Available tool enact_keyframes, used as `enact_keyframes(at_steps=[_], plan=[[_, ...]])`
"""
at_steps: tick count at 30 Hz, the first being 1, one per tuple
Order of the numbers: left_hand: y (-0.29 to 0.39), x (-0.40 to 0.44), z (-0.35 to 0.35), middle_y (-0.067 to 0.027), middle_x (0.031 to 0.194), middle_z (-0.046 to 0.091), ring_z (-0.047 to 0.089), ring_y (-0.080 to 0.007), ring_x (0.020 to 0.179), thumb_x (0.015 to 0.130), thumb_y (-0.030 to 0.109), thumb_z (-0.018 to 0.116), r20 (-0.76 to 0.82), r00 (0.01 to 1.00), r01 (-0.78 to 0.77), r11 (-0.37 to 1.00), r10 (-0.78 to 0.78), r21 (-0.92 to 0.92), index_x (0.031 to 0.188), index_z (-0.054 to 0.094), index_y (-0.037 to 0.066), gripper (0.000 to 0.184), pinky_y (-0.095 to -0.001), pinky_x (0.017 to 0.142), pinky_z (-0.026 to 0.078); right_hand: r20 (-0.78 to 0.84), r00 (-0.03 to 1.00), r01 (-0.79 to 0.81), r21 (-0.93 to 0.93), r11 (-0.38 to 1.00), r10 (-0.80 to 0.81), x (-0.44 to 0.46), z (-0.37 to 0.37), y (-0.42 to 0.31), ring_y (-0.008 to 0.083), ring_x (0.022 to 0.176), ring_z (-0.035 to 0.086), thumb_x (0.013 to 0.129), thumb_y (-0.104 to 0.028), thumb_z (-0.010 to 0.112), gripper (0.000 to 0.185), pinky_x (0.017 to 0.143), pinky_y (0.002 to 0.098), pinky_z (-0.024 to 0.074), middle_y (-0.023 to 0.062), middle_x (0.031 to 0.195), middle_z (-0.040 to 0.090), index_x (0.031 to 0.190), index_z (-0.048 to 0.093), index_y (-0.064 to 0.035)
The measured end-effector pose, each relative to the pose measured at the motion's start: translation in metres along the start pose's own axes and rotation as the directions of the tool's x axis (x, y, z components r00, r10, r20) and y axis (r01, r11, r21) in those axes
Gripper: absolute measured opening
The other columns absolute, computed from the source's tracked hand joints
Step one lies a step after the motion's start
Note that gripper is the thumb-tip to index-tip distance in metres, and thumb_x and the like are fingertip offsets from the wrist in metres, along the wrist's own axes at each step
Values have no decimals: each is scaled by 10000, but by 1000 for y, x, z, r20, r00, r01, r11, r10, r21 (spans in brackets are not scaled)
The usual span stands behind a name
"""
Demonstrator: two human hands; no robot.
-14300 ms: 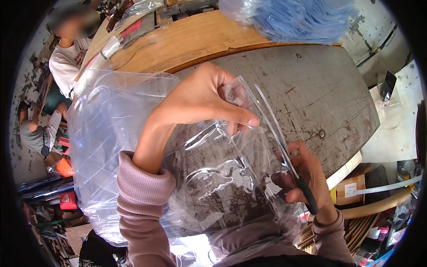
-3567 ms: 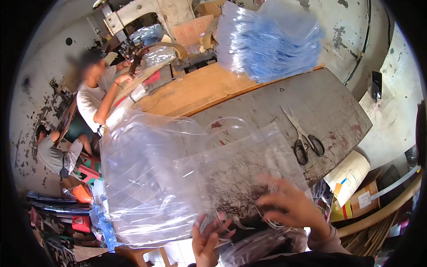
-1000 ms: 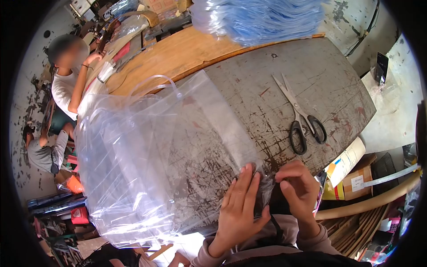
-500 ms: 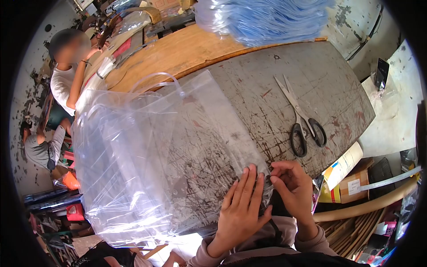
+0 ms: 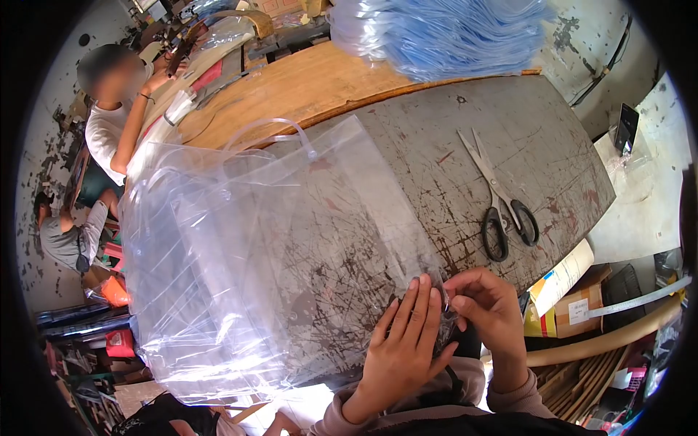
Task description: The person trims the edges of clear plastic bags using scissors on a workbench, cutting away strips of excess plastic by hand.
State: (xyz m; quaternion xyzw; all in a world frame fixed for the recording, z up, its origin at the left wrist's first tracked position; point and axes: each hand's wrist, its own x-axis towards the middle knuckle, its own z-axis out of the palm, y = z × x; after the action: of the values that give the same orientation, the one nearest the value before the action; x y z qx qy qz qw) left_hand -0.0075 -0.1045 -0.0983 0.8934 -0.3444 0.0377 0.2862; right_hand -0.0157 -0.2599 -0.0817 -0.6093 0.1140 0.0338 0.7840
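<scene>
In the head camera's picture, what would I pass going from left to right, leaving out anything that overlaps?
Person in a grey top → clear plastic bags → scissors → cardboard box → dark phone.

1. Tabletop point(image 5: 523, 109) — grey, crossed by dark scratches, with reddish-brown patches.
2. Bag point(image 5: 356, 156) — colourless and see-through, with white glare.
3. Scissors point(image 5: 491, 178): silver blades, black handles.
4. Plastic pile point(image 5: 465, 36): translucent blue, whiter towards the left, rippled with pale lines.
5. Wooden board point(image 5: 291, 80): orange-brown.
6. Person's sleeves point(image 5: 520, 398): dusty pink.
7. Co-worker's shirt point(image 5: 104, 138): white.
8. Wall point(image 5: 578, 18): off-white, blotched dark grey.
</scene>
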Motion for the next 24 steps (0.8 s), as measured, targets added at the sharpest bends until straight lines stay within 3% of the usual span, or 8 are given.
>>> enact_keyframes(at_steps=[5, 7, 8, 10, 17, 20, 23, 24], plan=[[0, 0, 0, -259, 1332, 401, 415, -334, 1241, 798, 340, 560, 46, 999, -16, 999, 14, 37, 1270, 402, -87, 655, -408, 969, 359, -28, 996, 72, -279, 958, -83, 3, -13, -4, 112, 668, 531, 845, 13, 544, 170, 595, 234, 446, 69, 838, 587, 1013, 574, 25], [0, 0, 1, -289, 1331, 381, 405, -368, 1239, 781, 322, 585, 2, 1000, 9, 1000, -9, 0, 1272, 393, -88, 668, -421, 958, 369, -148, 736, 215, -874, 435, -661, 15, -25, -10, 222, 786, 541, 827, -38, 573, 231, 705, 318, 445, 125, 915, 555, 1052, 562, 13], [0, -1, 1, -289, 1331, 381, 405, -368, 1239, 781, 322, 585, 3, 1000, 9, 1000, -9, 1, 1272, 393, -88, 668, -421, 958, 369, -148, 736, 215, -874, 436, -660, 21, -30, -13, 222, 786, 541, 827, -38, 573, 231, 705, 318, 445, 125, 915, 555, 1052, 562, 13], [1, 0, 1, -287, 1271, 431, 464, -379, 1162, 720, 250, 658, -123, 990, 47, 992, -62, -120, 1238, 432, -64, 646, -403, 894, 421, -81, 634, -77, -996, 42, -769, 30, -37, -17, 310, 916, 493, 798, -104, 617, 356, 793, 377, 409, 170, 1007, 495, 1131, 525, -16], [2, -9, 9, -120, 1023, 539, 537, -245, 874, 604, 95, 725, -238, 965, 44, 964, -109, -264, 1119, 521, 36, 557, -298, 704, 460, -141, 762, -103, -990, 97, -632, 30, -41, -14, 340, 933, 495, 778, -154, 654, 489, 803, 413, 410, 174, 1007, 490, 1214, 460, -48], [1, -9, 9, -82, 987, 546, 526, -223, 824, 609, 103, 721, -236, 970, 3, 974, -58, -227, 1076, 550, 49, 500, -294, 673, 451, -284, 836, -174, -949, 263, -470, 18, -49, -24, 302, 868, 542, 782, -126, 653, 517, 764, 376, 437, 166, 952, 527, 1250, 446, -56], [1, -8, 8, -79, 985, 551, 524, -215, 804, 615, 104, 716, -231, 971, 8, 976, -59, -216, 1054, 575, 46, 464, -296, 659, 445, -298, 937, -125, -774, 620, -183, -4, -69, -39, 128, 769, 531, 807, -46, 618, 593, 688, 230, 420, 103, 908, 543, 1346, 373, -82], [1, -7, 8, -83, 993, 552, 531, -217, 814, 618, 107, 712, -233, 971, 6, 979, -55, -205, 1062, 579, 41, 468, -300, 672, 451, -300, 936, -127, -776, 618, -183, -12, -76, -36, 128, 769, 531, 807, -46, 618, 593, 688, 230, 420, 103, 908, 543, 1346, 373, -82]])
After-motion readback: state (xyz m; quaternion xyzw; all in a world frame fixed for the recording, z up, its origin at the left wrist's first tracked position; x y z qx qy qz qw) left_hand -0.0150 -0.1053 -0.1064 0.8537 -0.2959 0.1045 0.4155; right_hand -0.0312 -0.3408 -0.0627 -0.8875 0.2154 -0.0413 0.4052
